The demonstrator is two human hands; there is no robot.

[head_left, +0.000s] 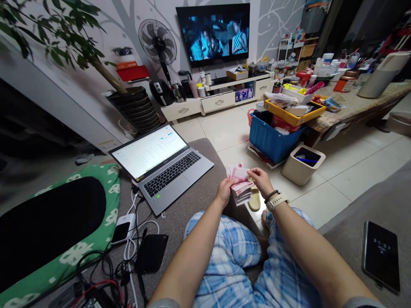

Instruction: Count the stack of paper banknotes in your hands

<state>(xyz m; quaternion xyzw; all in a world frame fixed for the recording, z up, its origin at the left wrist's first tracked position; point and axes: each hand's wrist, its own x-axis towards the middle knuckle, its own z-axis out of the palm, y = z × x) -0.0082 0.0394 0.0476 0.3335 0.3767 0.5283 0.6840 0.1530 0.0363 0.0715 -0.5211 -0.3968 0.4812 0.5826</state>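
At centre, our left grip [224, 190] clasps stacked pink paper banknotes [241, 191], seemingly steadying them while our right grip [261, 179] pinches one.

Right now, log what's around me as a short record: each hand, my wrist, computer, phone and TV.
Left hand: gripping a stack of banknotes
Right hand: fingers at the edge of the upper notes
Right wrist: watch and dark bracelet
Laptop: open, screen lit, on the grey seat to the left
Phone: at far right, showing 21:37
TV: on, mounted on the wall
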